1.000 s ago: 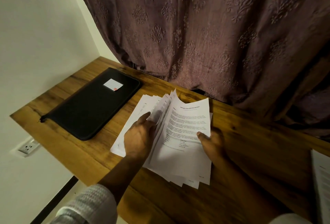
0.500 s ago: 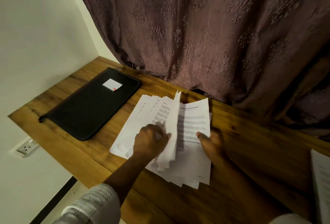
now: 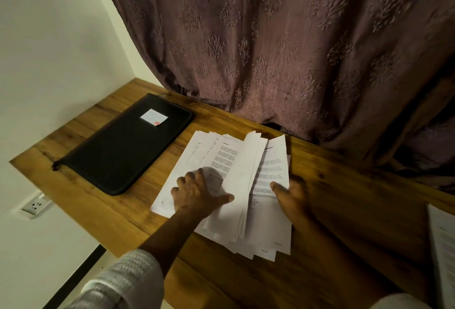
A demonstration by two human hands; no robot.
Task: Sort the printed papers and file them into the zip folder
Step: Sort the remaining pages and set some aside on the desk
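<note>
A fanned stack of printed papers point(image 3: 227, 158) lies on the wooden table point(image 3: 349, 225) in front of me. My left hand point(image 3: 197, 195) grips a bundle of lifted sheets near the stack's middle, thumb on top, turning them over to the left. My right hand point(image 3: 293, 197) holds the right edge of the lower sheets, thumb pressed on the printed page. The black zip folder point(image 3: 115, 158) lies closed to the left of the papers, with a small white label point(image 3: 154, 116) on its cover. Neither hand touches the folder.
A dark patterned curtain point(image 3: 283, 50) hangs behind the table's far edge. More printed sheets point(image 3: 443, 247) lie at the right border. A wall socket point(image 3: 35, 206) sits below the table's left edge, beside the white wall.
My left hand went from resting flat on the left sheets to gripping a bundle and flipping it leftward, uncovering the page under my right thumb. My right hand stayed put.
</note>
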